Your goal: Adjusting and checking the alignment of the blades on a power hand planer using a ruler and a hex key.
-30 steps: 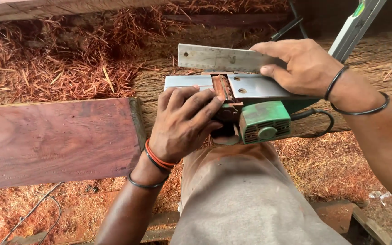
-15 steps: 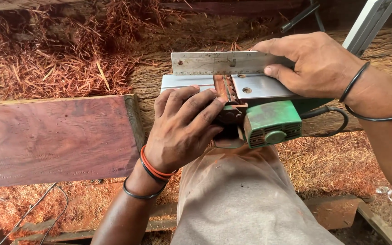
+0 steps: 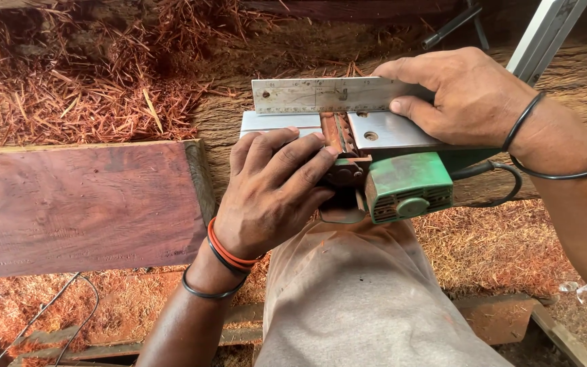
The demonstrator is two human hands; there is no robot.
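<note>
Green electric planer with a shiny metal base (image 3: pixel 402 183) lies upside down on the person's lap. Left hand (image 3: pixel 273 194) grips its middle; right hand (image 3: pixel 463 95) presses a flat steel ruler (image 3: pixel 321 94) against its far edge

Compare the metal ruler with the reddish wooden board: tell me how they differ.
The metal ruler is a thin, pale grey strip; the wooden board is broad, thick and dark reddish-brown. The ruler lies on the upturned sole of the green electric planer, pressed there by the right hand; the board lies to the left, touched by neither hand. The left hand rests on the planer. Both are long, flat and straight-edged.
</note>
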